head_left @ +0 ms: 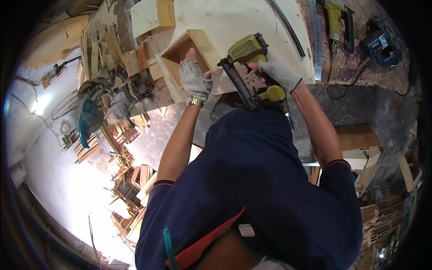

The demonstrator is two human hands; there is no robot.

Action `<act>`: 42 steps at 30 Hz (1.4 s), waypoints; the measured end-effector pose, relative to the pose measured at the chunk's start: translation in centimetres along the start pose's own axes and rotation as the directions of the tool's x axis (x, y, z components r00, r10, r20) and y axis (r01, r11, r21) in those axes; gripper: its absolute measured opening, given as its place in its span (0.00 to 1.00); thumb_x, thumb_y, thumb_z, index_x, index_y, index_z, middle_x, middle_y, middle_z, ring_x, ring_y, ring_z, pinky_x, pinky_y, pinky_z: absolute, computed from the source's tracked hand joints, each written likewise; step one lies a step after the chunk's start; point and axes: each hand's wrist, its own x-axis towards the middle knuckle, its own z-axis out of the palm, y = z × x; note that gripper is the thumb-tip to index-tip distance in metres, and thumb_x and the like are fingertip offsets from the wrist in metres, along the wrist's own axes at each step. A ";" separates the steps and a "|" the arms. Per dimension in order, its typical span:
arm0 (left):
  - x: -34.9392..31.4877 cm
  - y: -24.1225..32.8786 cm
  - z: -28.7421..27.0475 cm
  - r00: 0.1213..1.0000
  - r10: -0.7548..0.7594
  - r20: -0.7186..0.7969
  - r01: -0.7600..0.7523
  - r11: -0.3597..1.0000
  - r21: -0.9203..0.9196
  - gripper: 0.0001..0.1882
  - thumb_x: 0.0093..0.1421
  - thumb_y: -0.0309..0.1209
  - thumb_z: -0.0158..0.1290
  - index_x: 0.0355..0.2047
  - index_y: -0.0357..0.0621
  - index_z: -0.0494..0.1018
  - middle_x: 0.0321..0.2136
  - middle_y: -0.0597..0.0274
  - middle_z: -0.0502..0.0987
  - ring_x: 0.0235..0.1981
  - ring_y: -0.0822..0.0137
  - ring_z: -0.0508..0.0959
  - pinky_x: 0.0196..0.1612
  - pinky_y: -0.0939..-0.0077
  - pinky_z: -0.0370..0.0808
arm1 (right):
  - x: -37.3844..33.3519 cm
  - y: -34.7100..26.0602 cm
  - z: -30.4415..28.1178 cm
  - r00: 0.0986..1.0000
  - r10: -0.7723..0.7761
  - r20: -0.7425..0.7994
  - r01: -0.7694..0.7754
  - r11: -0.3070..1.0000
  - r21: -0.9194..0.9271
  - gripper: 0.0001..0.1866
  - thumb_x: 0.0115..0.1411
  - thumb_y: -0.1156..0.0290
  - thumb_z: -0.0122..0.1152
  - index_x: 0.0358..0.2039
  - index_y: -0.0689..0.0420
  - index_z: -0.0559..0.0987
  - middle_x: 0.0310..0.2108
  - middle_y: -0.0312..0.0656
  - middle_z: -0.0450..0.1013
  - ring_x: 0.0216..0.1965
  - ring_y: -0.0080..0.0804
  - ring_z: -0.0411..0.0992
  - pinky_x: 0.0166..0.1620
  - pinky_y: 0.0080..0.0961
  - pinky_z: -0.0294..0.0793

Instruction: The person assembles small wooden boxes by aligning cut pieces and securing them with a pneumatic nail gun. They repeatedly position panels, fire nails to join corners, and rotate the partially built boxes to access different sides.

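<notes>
My right hand, in a grey fingerless glove, is wrapped round the handle of a yellow and black nail gun. Its black magazine slants down toward my body, and an air hose fitting hangs below the grip. My left hand, gloved alike and with a gold watch on the wrist, lies at the near side of an open wooden box. Its fingers are stretched out and the thumb stands apart. Whether the palm presses on the box wall cannot be made out. The box rests on a pale plywood sheet.
Another wooden box stands at the far left. A black strip and a steel ruler lie right of the box. Farther right are a second nail gun and a corded power tool. Wood offcuts crowd the left.
</notes>
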 end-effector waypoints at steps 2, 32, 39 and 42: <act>0.1 0.2 -0.2 1.000 0.016 -0.024 -0.015 1.000 0.022 0.53 0.66 0.72 0.38 0.76 0.41 0.56 0.70 0.46 0.67 0.67 0.44 0.71 0.67 0.44 0.66 | 0.2 -0.1 -0.6 0.998 -0.023 -0.050 0.020 0.999 -0.048 0.21 0.68 0.65 0.68 0.56 0.63 0.76 0.36 0.40 0.83 0.19 0.17 0.69 0.22 0.16 0.72; 5.7 -4.2 -9.5 0.525 -0.643 0.558 0.715 -0.023 -0.699 0.23 0.63 0.54 0.66 0.42 0.46 0.80 0.39 0.69 0.76 0.43 0.75 0.71 0.47 0.74 0.70 | 0.8 -6.2 -0.3 0.674 -0.628 -0.388 0.052 0.564 -0.824 0.18 0.73 0.60 0.61 0.40 0.65 0.80 0.25 0.37 0.74 0.27 0.26 0.73 0.32 0.31 0.74; 5.4 -4.2 -7.6 0.605 -0.596 0.528 0.645 -0.023 -0.764 0.21 0.65 0.49 0.66 0.38 0.39 0.83 0.28 0.74 0.76 0.29 0.78 0.69 0.33 0.77 0.68 | -2.5 -8.4 15.9 0.784 -0.598 -0.165 0.074 0.355 -0.932 0.16 0.74 0.73 0.57 0.59 0.62 0.78 0.27 0.39 0.74 0.26 0.18 0.67 0.31 0.22 0.70; 5.3 -4.0 -6.8 0.611 -0.600 0.516 0.605 -0.066 -0.793 0.22 0.66 0.47 0.66 0.40 0.37 0.84 0.28 0.72 0.77 0.28 0.77 0.71 0.32 0.76 0.70 | -1.6 -7.3 17.9 0.825 -0.514 -0.235 0.024 0.447 -0.894 0.21 0.72 0.75 0.57 0.65 0.59 0.76 0.29 0.38 0.73 0.27 0.18 0.66 0.31 0.24 0.70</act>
